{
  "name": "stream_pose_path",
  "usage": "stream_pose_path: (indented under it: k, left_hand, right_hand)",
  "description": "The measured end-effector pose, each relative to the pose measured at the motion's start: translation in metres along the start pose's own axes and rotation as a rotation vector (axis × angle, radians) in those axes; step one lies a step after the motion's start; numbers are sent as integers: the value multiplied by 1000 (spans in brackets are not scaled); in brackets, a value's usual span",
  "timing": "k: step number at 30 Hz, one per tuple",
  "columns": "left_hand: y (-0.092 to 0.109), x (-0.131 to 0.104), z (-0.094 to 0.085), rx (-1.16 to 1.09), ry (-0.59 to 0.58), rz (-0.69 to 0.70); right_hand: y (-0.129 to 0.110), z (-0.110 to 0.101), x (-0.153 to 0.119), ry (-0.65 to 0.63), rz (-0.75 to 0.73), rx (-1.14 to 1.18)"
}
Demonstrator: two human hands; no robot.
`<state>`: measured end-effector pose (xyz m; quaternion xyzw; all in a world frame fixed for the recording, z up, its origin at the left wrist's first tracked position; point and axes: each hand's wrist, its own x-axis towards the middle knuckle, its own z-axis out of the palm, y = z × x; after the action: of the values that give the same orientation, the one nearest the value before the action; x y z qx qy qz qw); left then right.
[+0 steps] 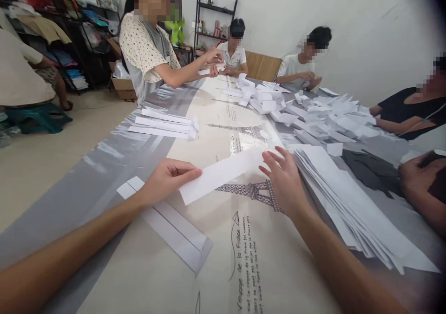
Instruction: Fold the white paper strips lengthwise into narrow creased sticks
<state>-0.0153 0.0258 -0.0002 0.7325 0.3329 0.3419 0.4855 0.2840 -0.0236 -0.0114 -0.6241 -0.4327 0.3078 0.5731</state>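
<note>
My left hand (170, 177) pinches the left end of a white paper strip (223, 172), held tilted above the table. At its other end is my right hand (285, 179), fingers spread, the fingertips at the strip's edge; whether they touch it I cannot tell. Below my left wrist lie folded white paper strips (177, 235), side by side on the printed table cover (156, 281). Right of my right hand is a long stack of flat white paper strips (348, 202).
More folded strips (163, 123) lie farther left. A heap of folded white papers (313, 109) spreads across the far right, near dark flat pieces (372, 170). Several people sit or stand around the table; one standing person (149, 54) holds white paper. A green stool (38, 116) stands left.
</note>
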Motion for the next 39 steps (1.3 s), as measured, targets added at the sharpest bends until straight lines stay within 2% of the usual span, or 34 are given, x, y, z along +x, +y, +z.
stream_pose_path:
  k: [2,5,8,10,11,12,15,16,17,19,24,30,35,39]
  left_hand:
    - [2,-4,11,-35,52,15]
    - [6,-10,22,-29,9,54]
    - [10,-16,29,28,-244,161]
    - [11,-18,33,99,-378,296]
    - [10,-18,33,153,-364,376]
    - [7,-18,33,228,-292,451]
    - [-4,-13,28,576,32,585]
    - [-8,-11,26,704,89,602]
    - [-12,-9,23,817,107,613]
    - [-19,-8,21,973,59,622]
    - [-23,-11,28,1098,-83,579]
    - [-24,-15,32,1083,-119,514]
    - [-26,-13,26,1029,-172,468]
    - [-24,-10,22,1035,-194,475]
  right_hand:
    - [-1,9,-7,18,55,81]
    - [-7,19,-17,-111,115,200]
    - [-15,25,-26,-299,127,237]
    - [-20,24,-30,-367,128,206]
    - [-21,23,-31,-399,133,171]
    - [-21,22,-31,-436,133,116]
    - [-14,19,-30,-589,28,-183]
    - [-10,19,-30,-638,-45,-298]
    - [-6,19,-30,-678,-125,-397]
    - [1,21,-31,-725,-263,-529]
    - [9,24,-36,-732,-407,-657]
    - [9,28,-41,-691,-447,-737]
    - [6,29,-43,-623,-577,-702]
    - [-2,21,-40,-629,-485,-604]
